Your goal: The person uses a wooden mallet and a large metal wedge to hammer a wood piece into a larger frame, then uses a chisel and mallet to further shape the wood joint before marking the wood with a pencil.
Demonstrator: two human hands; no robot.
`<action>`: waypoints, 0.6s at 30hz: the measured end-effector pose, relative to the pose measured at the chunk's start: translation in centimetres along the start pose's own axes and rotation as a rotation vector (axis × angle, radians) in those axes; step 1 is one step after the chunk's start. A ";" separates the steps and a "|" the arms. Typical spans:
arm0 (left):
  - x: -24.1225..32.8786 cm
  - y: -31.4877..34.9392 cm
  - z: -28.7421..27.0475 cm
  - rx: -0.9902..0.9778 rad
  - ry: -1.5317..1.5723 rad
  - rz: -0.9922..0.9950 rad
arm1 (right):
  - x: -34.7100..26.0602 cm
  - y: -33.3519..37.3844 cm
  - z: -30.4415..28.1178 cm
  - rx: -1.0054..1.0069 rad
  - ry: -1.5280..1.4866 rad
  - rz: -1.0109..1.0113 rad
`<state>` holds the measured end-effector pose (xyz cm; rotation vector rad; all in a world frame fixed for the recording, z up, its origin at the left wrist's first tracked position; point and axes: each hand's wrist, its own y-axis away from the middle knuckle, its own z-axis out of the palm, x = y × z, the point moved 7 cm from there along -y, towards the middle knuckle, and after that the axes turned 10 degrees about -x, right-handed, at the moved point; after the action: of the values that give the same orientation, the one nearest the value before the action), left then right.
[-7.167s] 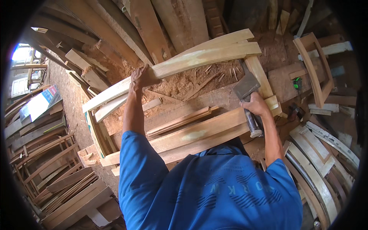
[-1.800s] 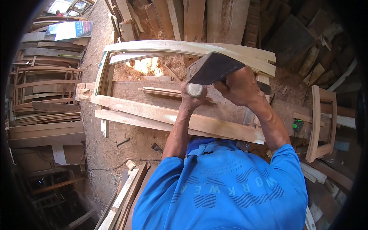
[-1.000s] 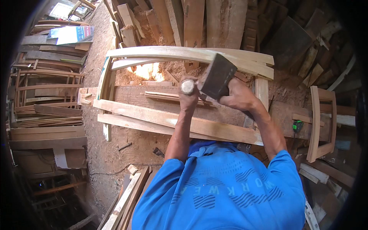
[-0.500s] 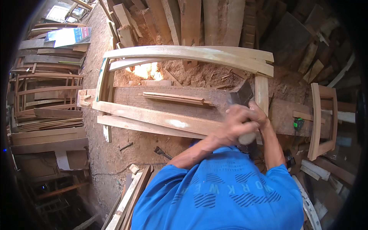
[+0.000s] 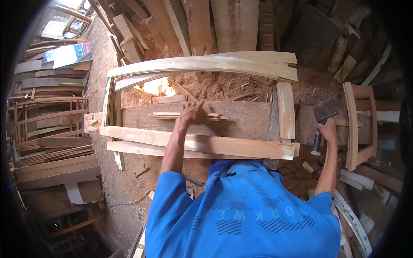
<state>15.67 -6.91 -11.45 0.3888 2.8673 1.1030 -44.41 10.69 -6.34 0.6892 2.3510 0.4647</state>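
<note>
My left hand reaches through the wooden frame with its fingers apart, over thin wooden strips. Whether it touches the strips, I cannot tell. The strips lie on a broad brown plank inside the frame. Beyond the frame's right end, my right hand is closed around the upper handle of a hammer. Its dark, blocky head is up and its black handle points down, ending in a pale tip. The pale frame has curved long rails and straight end pieces.
A smaller wooden frame stands at the right. Tall boards lean at the back above sawdust. Stacked frames and timber line the left. Cords and wood offcuts lie on the ground near my right arm.
My hands, together at the frame's right end before, are now apart. The left has moved left over the strips; the right has carried the hammer right. The frame's right joint, hidden before, now shows.
</note>
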 end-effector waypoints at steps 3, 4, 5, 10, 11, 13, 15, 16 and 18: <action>-0.7 -1.7 1.8 -0.197 0.067 0.201 | 2.6 -1.6 1.1 0.037 0.170 -0.030; 0.6 -1.4 1.5 -0.222 -0.026 0.224 | 3.8 -2.0 1.8 0.036 0.166 -0.021; 1.5 -1.1 1.3 -0.245 -0.119 0.248 | 5.2 -2.5 2.5 0.017 0.160 0.018; 0.7 2.4 1.0 0.422 0.049 0.405 | 5.3 -3.9 4.5 -0.094 0.247 0.106; 1.6 2.9 0.9 0.419 0.051 0.416 | 4.9 -3.4 4.9 -0.080 0.297 0.154; 3.3 4.9 -2.5 0.619 -0.032 0.285 | 5.1 -2.9 4.6 -0.051 0.351 0.201; 5.6 7.5 -5.2 0.712 0.028 0.316 | 5.8 -2.4 5.1 0.051 0.505 0.299; 6.3 8.5 -6.3 0.725 0.040 0.299 | 5.1 -2.0 5.4 -0.026 0.500 0.387; 7.7 9.8 -8.0 0.743 0.066 0.292 | 4.8 -1.0 5.7 0.030 0.514 0.381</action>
<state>9.26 -3.22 1.35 0.8221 3.2499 0.0010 -44.19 13.50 -13.27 1.1531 2.7041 0.8600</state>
